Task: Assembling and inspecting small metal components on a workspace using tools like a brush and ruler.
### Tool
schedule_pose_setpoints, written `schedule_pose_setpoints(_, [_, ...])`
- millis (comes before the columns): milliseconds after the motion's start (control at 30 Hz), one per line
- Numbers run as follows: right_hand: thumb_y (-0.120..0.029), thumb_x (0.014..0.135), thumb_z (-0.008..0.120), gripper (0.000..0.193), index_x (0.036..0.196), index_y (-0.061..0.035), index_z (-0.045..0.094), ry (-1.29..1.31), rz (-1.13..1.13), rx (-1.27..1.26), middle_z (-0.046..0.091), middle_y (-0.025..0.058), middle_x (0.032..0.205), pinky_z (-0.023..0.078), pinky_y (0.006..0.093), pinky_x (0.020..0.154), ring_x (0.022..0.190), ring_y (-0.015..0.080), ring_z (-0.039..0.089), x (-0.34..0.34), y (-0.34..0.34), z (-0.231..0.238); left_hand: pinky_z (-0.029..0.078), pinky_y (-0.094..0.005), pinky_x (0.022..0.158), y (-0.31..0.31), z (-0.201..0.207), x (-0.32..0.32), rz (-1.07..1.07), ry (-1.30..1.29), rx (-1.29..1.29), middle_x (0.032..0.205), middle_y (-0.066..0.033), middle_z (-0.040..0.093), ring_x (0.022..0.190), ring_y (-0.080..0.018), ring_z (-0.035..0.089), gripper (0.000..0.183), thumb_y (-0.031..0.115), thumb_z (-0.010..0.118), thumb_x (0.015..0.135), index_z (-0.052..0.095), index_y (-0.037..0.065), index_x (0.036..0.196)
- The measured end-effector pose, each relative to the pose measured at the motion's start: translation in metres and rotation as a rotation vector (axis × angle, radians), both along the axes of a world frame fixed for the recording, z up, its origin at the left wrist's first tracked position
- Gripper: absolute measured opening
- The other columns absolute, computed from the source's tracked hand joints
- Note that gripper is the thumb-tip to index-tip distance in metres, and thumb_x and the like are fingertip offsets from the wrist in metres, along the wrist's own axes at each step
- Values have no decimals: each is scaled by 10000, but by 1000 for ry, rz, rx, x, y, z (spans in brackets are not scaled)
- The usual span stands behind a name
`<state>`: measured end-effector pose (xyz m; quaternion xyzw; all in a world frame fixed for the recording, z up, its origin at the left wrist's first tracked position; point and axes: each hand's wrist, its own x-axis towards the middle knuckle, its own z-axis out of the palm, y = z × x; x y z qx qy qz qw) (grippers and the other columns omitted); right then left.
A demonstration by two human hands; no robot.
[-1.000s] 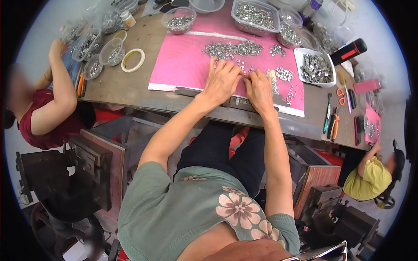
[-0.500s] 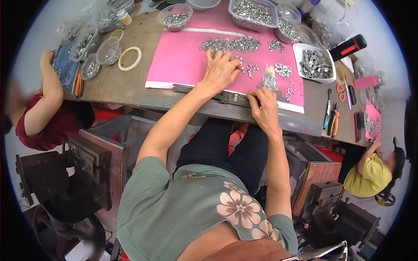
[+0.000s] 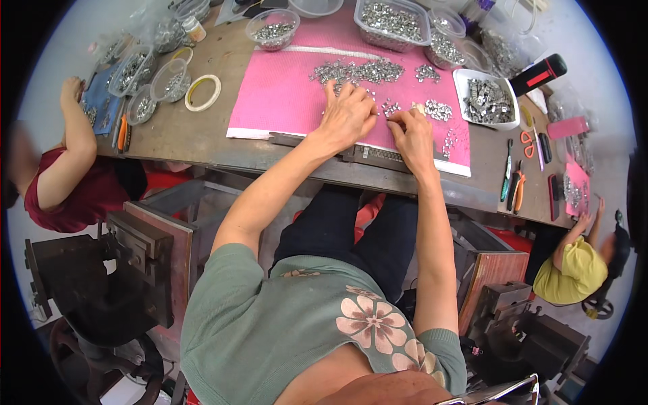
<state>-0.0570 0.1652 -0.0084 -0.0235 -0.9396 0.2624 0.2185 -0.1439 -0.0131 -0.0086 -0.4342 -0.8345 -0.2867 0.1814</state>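
Note:
Over the pink ribbed mat point(image 3: 270, 88) my left hand point(image 3: 347, 116) is bent, its outer fingers reaching to a loose heap of small shiny metal pieces point(image 3: 368, 70). Its thumb and forefinger come together on the side facing my right hand; what they pinch, if anything, is hidden. My right hand point(image 3: 413, 133) has thumb and forefinger closed beside a small cluster of metal pieces point(image 3: 390, 106); I cannot make out anything between them. Below both hands, a dark metal strip-like fixture point(image 3: 378, 154) with a row of small parts runs along the mat's white near edge.
Metal pieces fill a clear tub point(image 3: 393, 23), a round bowl point(image 3: 272, 30) and a white tray point(image 3: 486, 99). Pliers point(image 3: 518, 189) and orange-handled scissors point(image 3: 528, 144) lie at right, a tape roll point(image 3: 202, 93) at left. Co-workers sit at both sides.
My right hand has moved away from the fixture at the near edge, up onto the mat by the loose pieces. The left hand has barely shifted.

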Motion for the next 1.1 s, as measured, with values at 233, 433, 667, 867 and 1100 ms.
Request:
schedule_pose_setpoints(233, [-92, 866, 698, 82, 915, -33, 667, 47, 27, 78, 623, 109, 889, 404, 420, 796, 889, 305, 611, 24, -4, 3, 306, -530, 1071, -12, 3, 55, -158, -109, 115, 879, -25, 596, 921, -225, 568, 131, 189, 743, 809, 667, 109, 879])
schedule_pose_setpoints(433, [-37, 866, 688, 72, 922, -23, 645, 36, 141, -46, 612, 100, 885, 413, 396, 794, 864, 296, 599, 59, -16, 16, 292, -558, 1079, -9, -7, 62, -151, -139, 138, 920, -32, 610, 971, -235, 573, 163, 179, 733, 802, 663, 105, 929])
schedule_pose_setpoints(667, [-44, 862, 698, 76, 937, -35, 693, 72, 126, -32, 624, 98, 891, 424, 402, 800, 882, 295, 597, 62, -11, 15, 283, -548, 1115, -10, 4, 51, -126, -196, 135, 959, -39, 665, 968, -230, 614, 163, 161, 701, 868, 684, 87, 1012])
schedule_pose_setpoints(867, [22, 893, 632, 166, 1039, -10, 703, 154, 27, -188, 670, 170, 948, 508, 397, 799, 890, 343, 644, 72, -15, 6, 332, -574, 1111, -57, 50, -9, 174, -108, 353, 1261, -161, 632, 1128, -307, 618, 684, 177, 683, 930, 375, 107, 1537])
schedule_pose_setpoints(1100, [-84, 1041, 543, 215, 1150, 45, 675, 321, -269, -358, 689, 125, 1073, 490, 322, 921, 994, 200, 627, 110, 41, -43, 519, -437, 881, -198, 140, -124, 553, -1, 720, 1050, -181, 659, 896, -314, 666, 829, 111, 604, 904, 138, 54, 1586])
